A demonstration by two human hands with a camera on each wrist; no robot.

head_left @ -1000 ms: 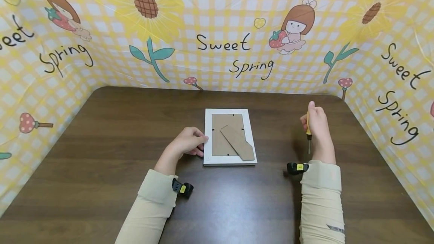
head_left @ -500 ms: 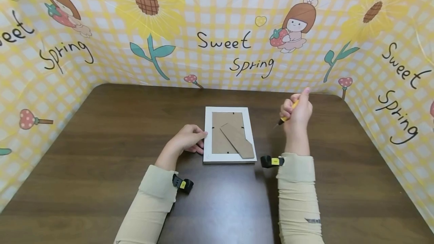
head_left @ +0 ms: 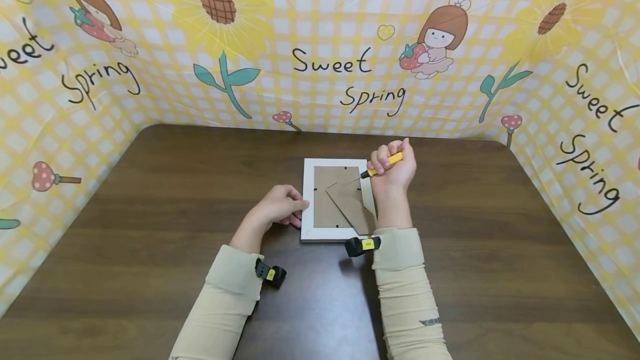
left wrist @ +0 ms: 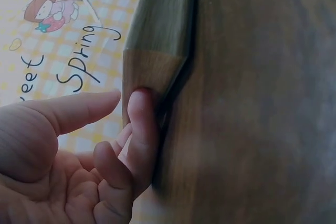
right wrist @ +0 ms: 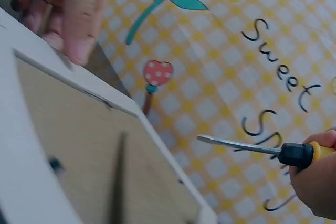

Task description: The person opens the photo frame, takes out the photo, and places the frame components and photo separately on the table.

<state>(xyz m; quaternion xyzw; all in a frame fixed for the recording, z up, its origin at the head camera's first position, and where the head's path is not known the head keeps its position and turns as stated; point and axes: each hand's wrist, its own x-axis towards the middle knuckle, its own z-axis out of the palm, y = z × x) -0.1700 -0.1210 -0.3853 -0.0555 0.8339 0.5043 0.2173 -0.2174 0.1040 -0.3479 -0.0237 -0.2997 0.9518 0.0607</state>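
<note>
A white picture frame (head_left: 308, 218) lies face down on the table, its brown backing board (head_left: 325, 213) and folded stand leg (head_left: 347, 201) on top. My left hand (head_left: 274, 206) pinches its left edge, the thumb on the upper face and the index finger against the side in the left wrist view. My right hand (head_left: 396, 175) grips a yellow-and-black screwdriver (head_left: 392, 161), held above the frame's right part. In the right wrist view the screwdriver's flat blade (right wrist: 236, 144) stands apart from the backing. Small black tabs (head_left: 346, 168) show around the backing's edges.
The dark wooden table (head_left: 150, 249) extends on every side of the frame. A yellow checked cloth (head_left: 320, 26) with printed flowers and lettering walls off the back and both sides. A black wrist camera (head_left: 361, 246) on the right arm overlaps the frame's lower right corner.
My right hand has swung left with the screwdriver, from the table's right side to above the frame, turning the blade leftward. The left hand and frame have stayed put.
</note>
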